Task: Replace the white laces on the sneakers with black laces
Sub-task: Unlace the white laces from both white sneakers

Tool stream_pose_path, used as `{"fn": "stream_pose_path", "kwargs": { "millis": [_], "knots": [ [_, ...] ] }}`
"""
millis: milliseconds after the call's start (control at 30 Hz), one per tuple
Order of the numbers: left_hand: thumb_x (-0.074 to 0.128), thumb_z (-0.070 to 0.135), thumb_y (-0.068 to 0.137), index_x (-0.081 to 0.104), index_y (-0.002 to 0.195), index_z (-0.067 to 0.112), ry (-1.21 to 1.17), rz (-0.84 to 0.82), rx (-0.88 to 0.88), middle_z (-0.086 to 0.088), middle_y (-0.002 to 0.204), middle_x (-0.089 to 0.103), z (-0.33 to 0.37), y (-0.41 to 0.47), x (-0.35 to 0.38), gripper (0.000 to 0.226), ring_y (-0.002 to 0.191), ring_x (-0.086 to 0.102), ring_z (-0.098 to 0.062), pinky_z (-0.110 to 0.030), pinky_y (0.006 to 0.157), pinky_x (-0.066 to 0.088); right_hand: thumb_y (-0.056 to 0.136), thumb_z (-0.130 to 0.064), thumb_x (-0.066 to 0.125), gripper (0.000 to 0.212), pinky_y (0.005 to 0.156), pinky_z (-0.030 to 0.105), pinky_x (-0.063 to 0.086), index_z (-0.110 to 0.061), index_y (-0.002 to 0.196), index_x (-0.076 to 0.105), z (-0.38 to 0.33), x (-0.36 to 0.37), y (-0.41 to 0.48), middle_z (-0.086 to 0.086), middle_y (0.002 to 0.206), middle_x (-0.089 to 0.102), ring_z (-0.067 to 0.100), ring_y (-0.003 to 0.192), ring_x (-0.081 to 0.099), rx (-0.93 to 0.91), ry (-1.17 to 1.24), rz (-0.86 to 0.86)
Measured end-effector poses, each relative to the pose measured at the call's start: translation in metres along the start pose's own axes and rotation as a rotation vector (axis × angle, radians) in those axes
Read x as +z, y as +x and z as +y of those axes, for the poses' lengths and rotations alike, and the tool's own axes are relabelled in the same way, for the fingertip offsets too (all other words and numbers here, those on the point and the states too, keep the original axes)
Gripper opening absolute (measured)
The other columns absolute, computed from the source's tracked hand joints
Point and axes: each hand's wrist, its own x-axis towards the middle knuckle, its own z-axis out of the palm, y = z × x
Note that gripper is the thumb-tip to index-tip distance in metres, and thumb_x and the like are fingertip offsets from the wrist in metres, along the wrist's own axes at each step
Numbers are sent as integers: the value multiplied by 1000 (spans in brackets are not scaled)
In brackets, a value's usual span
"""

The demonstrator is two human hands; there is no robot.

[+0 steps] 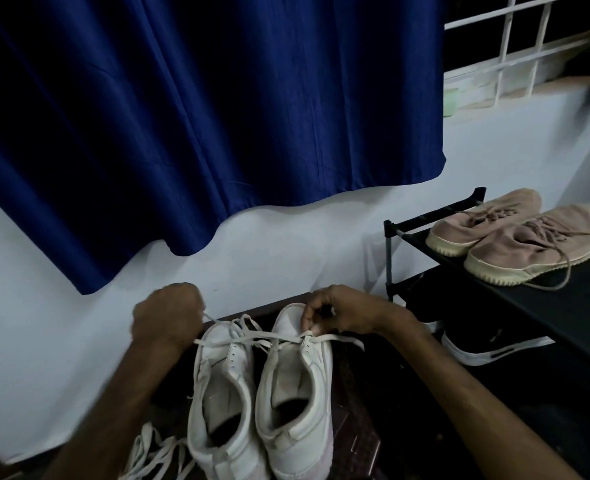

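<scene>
The black shoe rack [563, 306] holds a pair of pinkish sneakers [529, 244] on its top shelf, and below we see a dark shoe [487, 344], mostly hidden. The white sneakers [300, 452] stand side by side at the far edge of a dark surface [355, 410]. The left hand [167, 318] is curled round the white lace [276, 338], and the right hand [335, 315] pinches it above the right sneaker.

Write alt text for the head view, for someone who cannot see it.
A person's left hand grips and right hand pinches a flat white lace stretched across two white sneakers. A second loose white lace lies left of them; pink sneakers sit on a black rack.
</scene>
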Motion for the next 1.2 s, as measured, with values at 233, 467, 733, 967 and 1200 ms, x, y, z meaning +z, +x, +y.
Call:
{"fn": "stream_pose_path", "kwargs": {
  "millis": [233, 467, 733, 967, 1200],
  "knots": [
    [69, 38, 83, 70, 97, 41, -239, -281, 479, 17, 102, 68, 77, -26, 7, 15, 95, 61, -6, -29, 87, 47, 81, -8, 76, 15, 68, 14, 44, -11, 95, 74, 1, 0, -2, 13, 88, 68, 5, 72, 56, -27, 24, 9],
    [67, 35, 86, 70, 96, 34, -74, -85, 540, 14, 100, 67, 83, -21, 16, 10, 99, 56, -7, -26, 76, 39, 82, -8, 76, 16, 68, 11, 41, -6, 97, 73, 2, 0, -3, -2, 83, 66, -4, 70, 54, -26, 31, 6],
    [79, 19, 71, 60, 69, 28, 18, 144, 383, 7, 72, 54, 56, -34, 30, 21, 59, 60, -17, -27, 52, 34, 83, -7, 74, 17, 72, 18, 46, -14, 99, 72, 3, 3, 1, -3, 91, 62, -2, 73, 55, 4, -28, 33],
    [60, 17, 91, 65, 86, 29, -129, 273, -44, 6, 96, 63, -3, -7, -5, 14, 77, 57, -19, -31, 67, 38, 83, -9, 74, 20, 72, 8, 39, -14, 102, 72, 1, 3, 2, -14, 87, 57, -9, 76, 54, 21, -40, 22],
    [64, 25, 89, 71, 97, 37, -369, -91, 433, 22, 102, 64, 38, -24, 9, 16, 94, 58, 1, -28, 85, 47, 82, -10, 76, 20, 72, 8, 40, -14, 101, 73, 0, 3, 2, -12, 88, 58, -9, 76, 54, 6, -43, 28]
  ]
}}
